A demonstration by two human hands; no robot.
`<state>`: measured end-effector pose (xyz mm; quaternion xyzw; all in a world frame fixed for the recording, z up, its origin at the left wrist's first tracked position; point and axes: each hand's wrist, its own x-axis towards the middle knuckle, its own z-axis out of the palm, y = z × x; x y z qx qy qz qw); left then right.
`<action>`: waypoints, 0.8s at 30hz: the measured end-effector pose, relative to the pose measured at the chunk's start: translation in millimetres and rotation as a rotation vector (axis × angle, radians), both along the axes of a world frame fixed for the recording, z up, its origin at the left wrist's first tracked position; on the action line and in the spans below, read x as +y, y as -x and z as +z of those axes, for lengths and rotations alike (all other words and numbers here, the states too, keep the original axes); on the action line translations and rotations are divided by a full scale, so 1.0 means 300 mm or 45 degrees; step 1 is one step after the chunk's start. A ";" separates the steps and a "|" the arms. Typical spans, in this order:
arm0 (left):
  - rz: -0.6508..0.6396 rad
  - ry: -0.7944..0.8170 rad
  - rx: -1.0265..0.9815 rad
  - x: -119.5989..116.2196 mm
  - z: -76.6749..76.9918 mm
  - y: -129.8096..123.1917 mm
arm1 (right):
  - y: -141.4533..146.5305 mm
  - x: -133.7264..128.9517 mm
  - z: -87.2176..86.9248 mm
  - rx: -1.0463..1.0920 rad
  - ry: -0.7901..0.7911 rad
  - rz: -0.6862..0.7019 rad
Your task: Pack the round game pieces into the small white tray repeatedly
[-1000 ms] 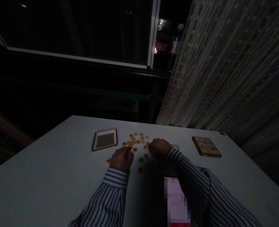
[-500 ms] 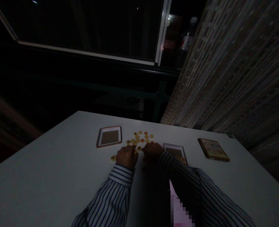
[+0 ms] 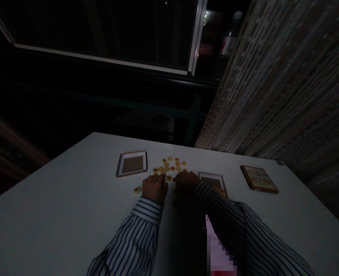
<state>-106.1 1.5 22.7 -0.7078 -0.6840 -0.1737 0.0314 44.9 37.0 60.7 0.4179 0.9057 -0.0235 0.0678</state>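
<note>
Several round Chinese chess pieces (image 3: pixel 166 164), pale with red or dark marks, lie loosely on the white table. My left hand (image 3: pixel 154 188) rests at the near left of this group, its fingers curled and touching the nearest pieces. What is under its fingertips is hidden. One dark-marked piece (image 3: pixel 137 189) lies apart, left of that hand. My right hand (image 3: pixel 185 181) is at the near right side, fingers bent and closed, with the tips beside a dark-marked piece (image 3: pixel 169 178). Whether it holds a piece is too dark to see. A shallow tray (image 3: pixel 215 175) with red-marked pieces sits partly behind my right forearm.
Another shallow tray (image 3: pixel 146 161), with a brown inside, lies left of the pieces. At the right is a flat printed box (image 3: pixel 259 180). A string curtain (image 3: pixel 261 84) hangs by the table's far right edge; a bottle (image 3: pixel 229 44) stands on the dark sill behind.
The view has tipped slightly, so the table shows a little higher. My left fingers have shifted slightly over the nearest pieces. My right hand stays nearly in place.
</note>
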 end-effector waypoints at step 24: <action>-0.206 -0.606 -0.292 -0.012 0.014 0.011 | -0.085 -0.056 0.063 0.123 -0.053 -0.128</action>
